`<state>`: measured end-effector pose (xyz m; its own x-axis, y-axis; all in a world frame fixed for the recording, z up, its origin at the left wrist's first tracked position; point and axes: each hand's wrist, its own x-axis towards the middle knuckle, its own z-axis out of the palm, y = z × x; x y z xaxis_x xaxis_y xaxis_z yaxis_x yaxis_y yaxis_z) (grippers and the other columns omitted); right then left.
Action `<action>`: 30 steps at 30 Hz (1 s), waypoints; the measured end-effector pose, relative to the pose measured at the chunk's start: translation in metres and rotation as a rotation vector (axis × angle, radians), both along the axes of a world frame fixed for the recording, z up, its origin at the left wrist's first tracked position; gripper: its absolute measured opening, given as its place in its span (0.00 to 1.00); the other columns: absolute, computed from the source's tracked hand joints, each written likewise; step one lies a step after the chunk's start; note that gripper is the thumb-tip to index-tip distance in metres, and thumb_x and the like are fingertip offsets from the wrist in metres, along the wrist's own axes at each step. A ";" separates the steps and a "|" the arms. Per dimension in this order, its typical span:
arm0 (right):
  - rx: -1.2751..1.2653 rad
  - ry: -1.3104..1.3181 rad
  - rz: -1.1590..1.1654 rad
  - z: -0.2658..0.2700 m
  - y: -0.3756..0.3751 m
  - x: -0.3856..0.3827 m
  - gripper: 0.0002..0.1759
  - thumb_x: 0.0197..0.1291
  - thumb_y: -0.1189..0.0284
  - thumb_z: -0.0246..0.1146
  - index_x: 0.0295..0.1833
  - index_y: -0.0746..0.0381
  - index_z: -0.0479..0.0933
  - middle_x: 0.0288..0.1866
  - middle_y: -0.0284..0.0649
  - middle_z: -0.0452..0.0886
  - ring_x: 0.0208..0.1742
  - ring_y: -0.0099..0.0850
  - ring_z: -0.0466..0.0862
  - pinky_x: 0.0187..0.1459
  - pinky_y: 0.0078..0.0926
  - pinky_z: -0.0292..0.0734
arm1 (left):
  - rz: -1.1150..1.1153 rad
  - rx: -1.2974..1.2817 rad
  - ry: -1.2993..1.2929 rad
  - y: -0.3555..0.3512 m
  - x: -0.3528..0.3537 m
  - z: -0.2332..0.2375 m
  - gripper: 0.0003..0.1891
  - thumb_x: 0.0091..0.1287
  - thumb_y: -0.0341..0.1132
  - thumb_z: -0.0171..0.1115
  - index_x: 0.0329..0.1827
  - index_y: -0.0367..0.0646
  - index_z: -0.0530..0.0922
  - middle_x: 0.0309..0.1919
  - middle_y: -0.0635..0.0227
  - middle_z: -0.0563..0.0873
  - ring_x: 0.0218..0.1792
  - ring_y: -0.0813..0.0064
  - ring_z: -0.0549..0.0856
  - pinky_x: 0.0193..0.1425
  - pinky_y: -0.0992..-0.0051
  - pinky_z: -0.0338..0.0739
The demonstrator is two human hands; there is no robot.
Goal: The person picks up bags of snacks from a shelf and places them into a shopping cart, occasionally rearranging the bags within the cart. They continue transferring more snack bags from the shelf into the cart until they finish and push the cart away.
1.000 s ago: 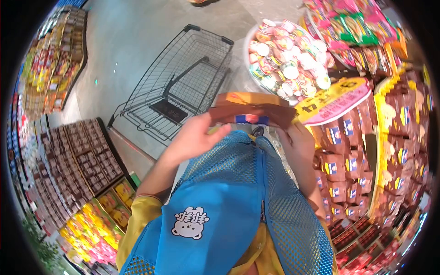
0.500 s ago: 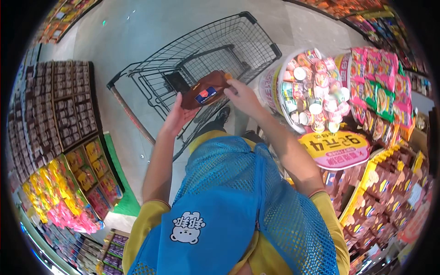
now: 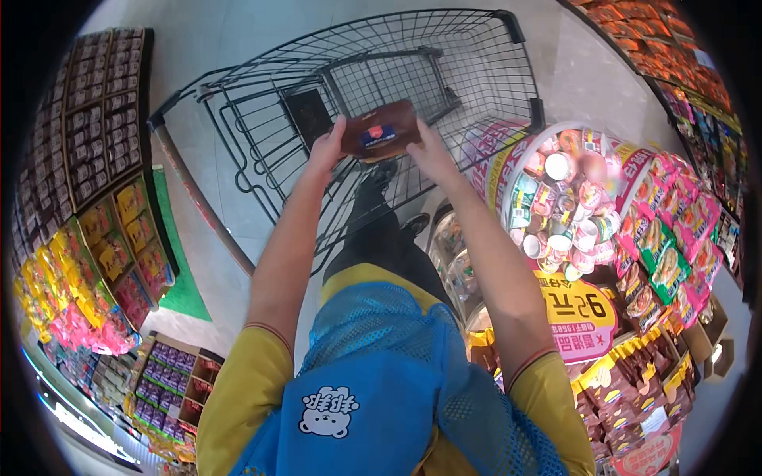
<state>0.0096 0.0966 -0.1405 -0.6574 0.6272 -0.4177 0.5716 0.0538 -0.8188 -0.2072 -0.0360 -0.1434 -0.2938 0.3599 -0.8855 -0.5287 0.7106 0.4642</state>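
A brown snack packet (image 3: 382,119) with a dark blue and red label is stretched level between both hands. My left hand (image 3: 327,149) is closed on its left end, thumb up along the edge. At the other end, my right hand (image 3: 433,155) grips the right edge. The packet overlaps the near side of a black wire shopping cart (image 3: 270,115) in this view. Only a dark panel (image 3: 308,113) shows near the cart's handle end.
To the right stands a round bin of small cups (image 3: 559,198), with pink and green noodle packets (image 3: 667,250) beside it. A yellow and pink price sign (image 3: 579,317) hangs below. On the left are shelves of dark jars (image 3: 103,103) and yellow bags (image 3: 55,278).
The packet has gone from slanted to level, and my right hand has shifted from its upper corner to its right edge. The bin now lies lower and farther right in view.
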 end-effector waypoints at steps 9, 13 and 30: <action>0.111 -0.159 0.060 -0.092 0.038 -0.066 0.46 0.56 0.65 0.64 0.78 0.66 0.54 0.63 0.62 0.70 0.66 0.57 0.71 0.69 0.47 0.66 | -0.084 -0.086 0.113 0.043 -0.049 -0.089 0.34 0.65 0.67 0.61 0.53 0.42 0.79 0.38 0.69 0.86 0.33 0.76 0.81 0.40 0.75 0.76; 0.070 -0.064 0.047 -0.117 0.062 -0.094 0.45 0.54 0.63 0.64 0.76 0.68 0.57 0.62 0.62 0.73 0.66 0.57 0.72 0.68 0.47 0.66 | -0.085 0.001 0.314 0.069 -0.075 -0.100 0.29 0.66 0.54 0.64 0.54 0.33 0.82 0.46 0.58 0.88 0.45 0.69 0.86 0.49 0.71 0.78; -1.113 0.406 -0.925 -0.137 0.052 -0.081 0.21 0.69 0.78 0.54 0.66 0.60 0.63 0.60 0.43 0.72 0.60 0.42 0.79 0.64 0.42 0.74 | -0.836 0.404 1.051 0.188 -0.051 -0.121 0.40 0.48 0.28 0.70 0.70 0.37 0.67 0.65 0.44 0.74 0.64 0.46 0.76 0.67 0.58 0.73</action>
<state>-0.0715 0.1490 -0.2772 -0.4026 0.3677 -0.8383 -0.2143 -0.9282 -0.3042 -0.2587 0.1516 -0.2643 -0.3207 0.9293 -0.1830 0.6970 0.3624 0.6187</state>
